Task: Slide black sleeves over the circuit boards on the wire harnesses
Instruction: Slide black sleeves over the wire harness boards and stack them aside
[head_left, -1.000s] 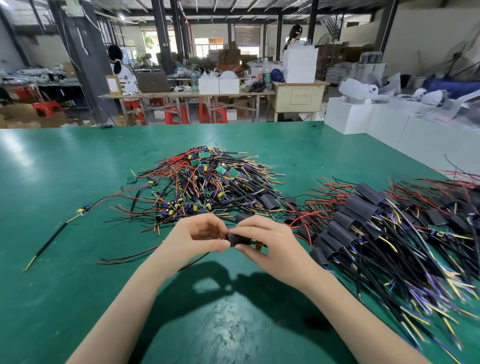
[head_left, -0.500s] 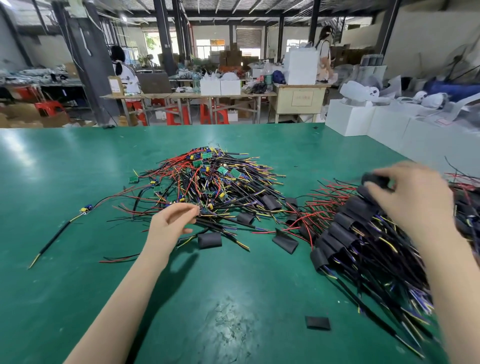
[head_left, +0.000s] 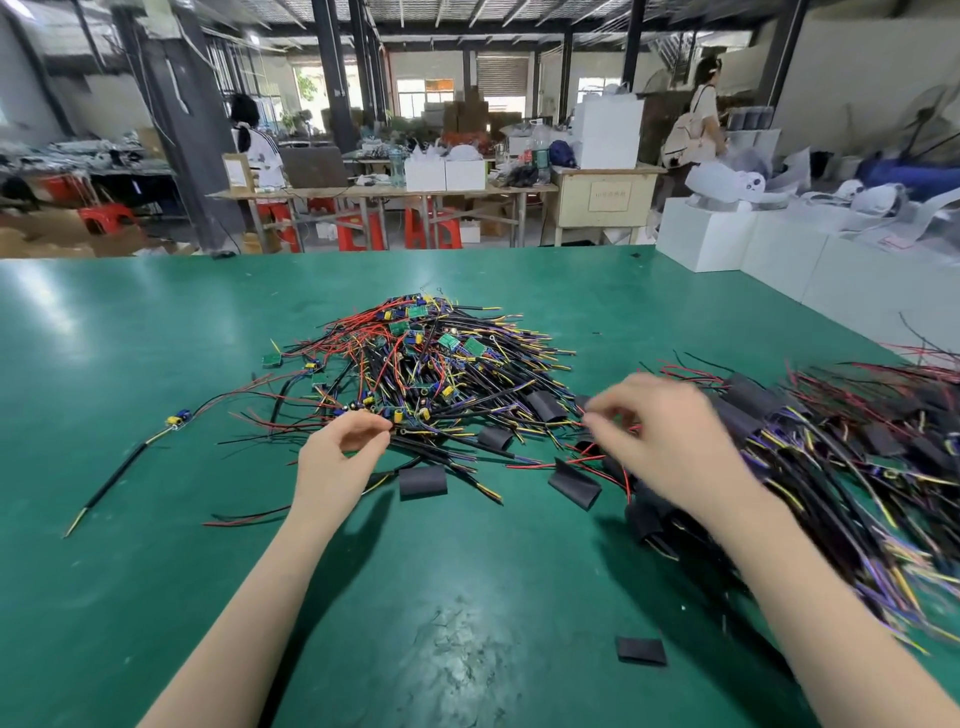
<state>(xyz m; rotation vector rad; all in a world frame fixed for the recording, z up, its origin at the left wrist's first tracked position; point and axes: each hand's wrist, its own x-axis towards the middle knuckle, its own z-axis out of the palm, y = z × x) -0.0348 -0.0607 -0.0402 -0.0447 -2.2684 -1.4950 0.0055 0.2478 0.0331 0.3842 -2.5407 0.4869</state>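
Flat black sleeve (head_left: 641, 650) seen lying alone on green desk (head_left: 156, 571), nearest of all, well short of central heap of unsleeved red, black and yellow wire harnesses (head_left: 431, 374). Left hand (head_left: 340, 454) seen at heap's near edge, fingertips pinching wire. Right hand (head_left: 670, 441) blurred, right of heap; fingers loosely curled, nothing seen held. Pile of sleeved harnesses (head_left: 831, 447) right of heap.

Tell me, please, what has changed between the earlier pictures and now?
The right hand, which first held a sleeved board with the left hand, carried it to the right pile, let go, and now comes back empty toward the middle. The left hand moved to the middle pile and pinches a wire there. The loose sleeves stayed in place.
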